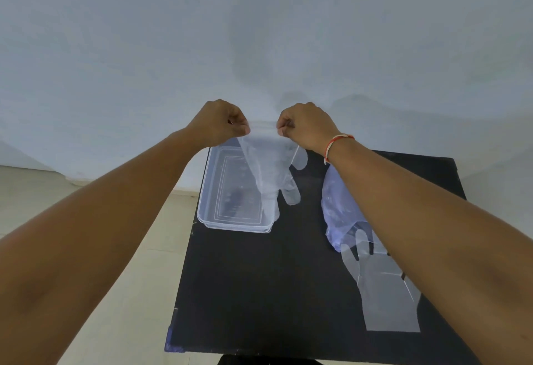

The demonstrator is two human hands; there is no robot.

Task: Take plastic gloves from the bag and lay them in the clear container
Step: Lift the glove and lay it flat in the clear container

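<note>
Held glove (271,174): clear plastic, cuff stretched between both fists, fingers hanging down below fingertips, partly over container. Container (215,191): clear, rectangular, on black table (259,292), below left hand; contents hard to tell. Bag (337,206): bluish, crumpled, under right forearm. Second glove (386,292): flat on table, near bag mouth. Left hand (220,123): fingers curled, pinching cuff. Right hand (305,126): same pinch, red-white wristband (336,144). Both arms outstretched, raised.

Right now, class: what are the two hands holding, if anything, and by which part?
A clear plastic glove, pinched by its open cuff edge: left hand at one corner, right hand at the other, fingers hanging down above the clear container.
</note>
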